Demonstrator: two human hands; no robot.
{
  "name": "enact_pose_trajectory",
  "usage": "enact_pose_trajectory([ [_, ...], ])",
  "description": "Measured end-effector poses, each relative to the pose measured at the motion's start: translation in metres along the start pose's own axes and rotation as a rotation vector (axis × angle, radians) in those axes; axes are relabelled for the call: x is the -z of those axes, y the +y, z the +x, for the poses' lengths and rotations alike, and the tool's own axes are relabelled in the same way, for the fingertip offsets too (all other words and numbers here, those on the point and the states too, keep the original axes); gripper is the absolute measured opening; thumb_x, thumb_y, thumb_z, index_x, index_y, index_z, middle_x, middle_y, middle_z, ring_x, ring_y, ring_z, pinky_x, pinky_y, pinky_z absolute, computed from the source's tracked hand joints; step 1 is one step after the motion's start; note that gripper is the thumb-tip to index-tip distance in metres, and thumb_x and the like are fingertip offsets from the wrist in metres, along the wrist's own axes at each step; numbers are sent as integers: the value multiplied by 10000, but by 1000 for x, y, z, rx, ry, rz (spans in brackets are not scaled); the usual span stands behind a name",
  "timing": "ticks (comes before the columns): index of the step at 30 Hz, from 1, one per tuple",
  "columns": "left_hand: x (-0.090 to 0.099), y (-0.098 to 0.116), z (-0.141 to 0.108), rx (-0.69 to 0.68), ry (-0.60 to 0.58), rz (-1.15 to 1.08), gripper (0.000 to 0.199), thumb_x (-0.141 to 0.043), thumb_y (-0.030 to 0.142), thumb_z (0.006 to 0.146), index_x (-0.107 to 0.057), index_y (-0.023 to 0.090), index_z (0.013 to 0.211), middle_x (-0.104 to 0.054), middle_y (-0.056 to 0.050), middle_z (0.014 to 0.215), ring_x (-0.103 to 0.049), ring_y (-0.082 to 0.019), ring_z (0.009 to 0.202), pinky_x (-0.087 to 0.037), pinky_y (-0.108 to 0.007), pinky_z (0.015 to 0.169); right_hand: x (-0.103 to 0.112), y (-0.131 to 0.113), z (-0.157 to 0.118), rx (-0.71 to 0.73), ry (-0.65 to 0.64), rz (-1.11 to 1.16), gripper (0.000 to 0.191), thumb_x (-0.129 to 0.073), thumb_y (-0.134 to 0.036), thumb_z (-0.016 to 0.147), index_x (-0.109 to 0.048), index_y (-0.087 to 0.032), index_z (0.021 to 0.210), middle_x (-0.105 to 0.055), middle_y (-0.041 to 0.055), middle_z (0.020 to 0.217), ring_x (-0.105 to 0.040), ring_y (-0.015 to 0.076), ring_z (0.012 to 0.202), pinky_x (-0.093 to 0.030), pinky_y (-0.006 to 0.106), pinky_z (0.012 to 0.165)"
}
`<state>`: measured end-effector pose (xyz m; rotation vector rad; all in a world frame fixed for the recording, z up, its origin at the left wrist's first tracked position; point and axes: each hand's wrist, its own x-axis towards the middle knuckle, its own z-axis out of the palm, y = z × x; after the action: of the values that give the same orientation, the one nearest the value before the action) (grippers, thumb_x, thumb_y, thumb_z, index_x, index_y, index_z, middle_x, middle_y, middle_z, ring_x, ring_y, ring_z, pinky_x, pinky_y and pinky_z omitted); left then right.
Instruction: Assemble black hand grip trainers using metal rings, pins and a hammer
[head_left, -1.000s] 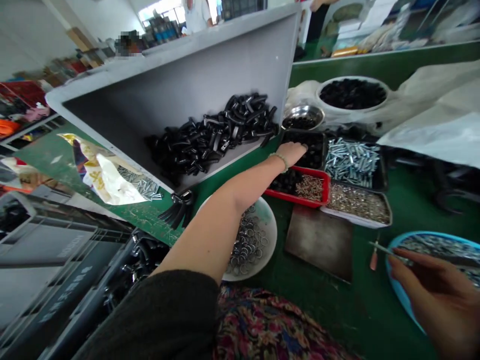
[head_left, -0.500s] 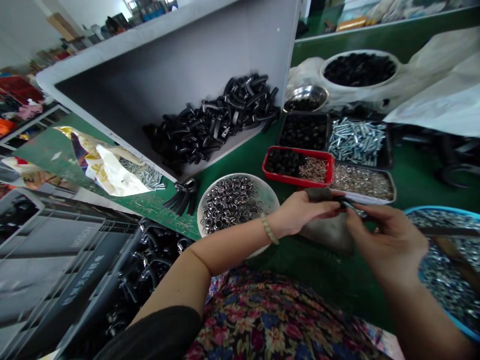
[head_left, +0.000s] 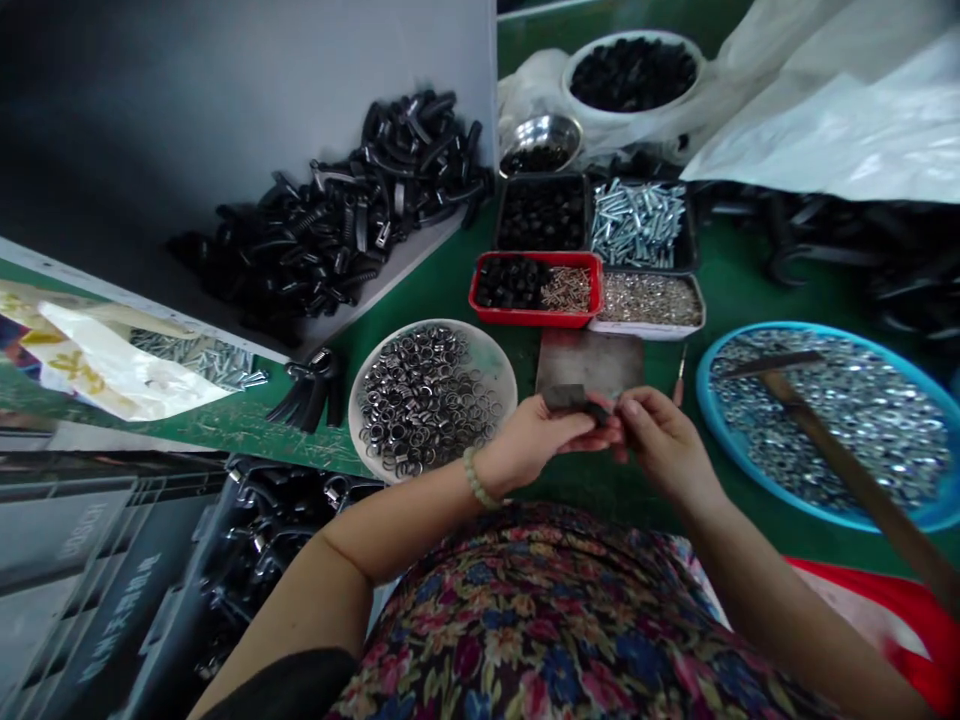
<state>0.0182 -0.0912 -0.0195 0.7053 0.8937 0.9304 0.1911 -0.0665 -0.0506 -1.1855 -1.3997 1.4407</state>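
My left hand (head_left: 536, 440) is closed around a dark, blocky part (head_left: 562, 397) with a narrower black end pointing right. Close against that end, my right hand (head_left: 660, 435) is pinched; whatever its fingertips hold is too small to make out. Just beyond both hands a flat grey metal plate (head_left: 589, 362) lies on the green table. To the left of my left hand sits a white bowl (head_left: 358, 420) of metal rings. A hammer (head_left: 832, 440) rests across a blue basin (head_left: 709, 400) filled with small shiny metal pieces, right of my right hand.
A red tray (head_left: 536, 318) holds black caps and copper-coloured rivets. Behind it stand a black tray of bolts (head_left: 637, 222) and a white bowl (head_left: 574, 100) of black pieces. A large grey crate (head_left: 405, 265) on its side holds black handles. A thin tool (head_left: 680, 375) lies near the basin.
The view has swung right. Both hands have come nearer my body with the dark part, and the metal plate and hammer show more fully.
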Motion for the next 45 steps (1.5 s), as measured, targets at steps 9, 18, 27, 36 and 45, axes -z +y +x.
enact_pose_trajectory([
  [9,77,35,-5,-237,216,1529,313,-463,314,913,-665,116,1047,-639,-135,1140,-545,-263,1093,-389,-417,1038,-11,6,-10,27,-40,-123,257,-519,-392,909,-587,-220,1088,-675,35,850,-683,163,698,-567,314,686],
  [18,119,52,25,-155,194,1994,302,-475,260,863,-719,91,914,-639,-153,1108,-498,-316,1083,-409,-418,995,-6,2,-14,222,-76,-335,212,-480,-258,919,-557,-263,1117,-683,50,968,-693,187,850,-554,337,795],
  [27,97,58,31,-79,230,1641,231,-515,326,816,-658,150,859,-684,-124,991,-611,-291,989,-452,-419,968,7,-13,-24,563,-310,-466,242,-419,-139,929,-559,-166,1125,-649,105,1041,-635,163,951,-524,295,829],
  [36,-31,47,51,0,-302,893,375,-635,343,791,-556,171,1114,-709,-22,833,-672,-186,783,-527,-324,770,49,-13,-34,595,-127,-555,448,-417,-112,922,-423,-193,1363,-627,115,1219,-626,189,1084,-531,348,902],
  [45,-118,-17,159,-727,-765,1760,200,-481,133,912,-640,106,1030,-694,-131,914,-638,-213,917,-487,-329,789,131,3,-67,489,590,-35,211,-546,-203,927,-554,-265,1128,-700,22,970,-714,152,805,-583,326,758],
])
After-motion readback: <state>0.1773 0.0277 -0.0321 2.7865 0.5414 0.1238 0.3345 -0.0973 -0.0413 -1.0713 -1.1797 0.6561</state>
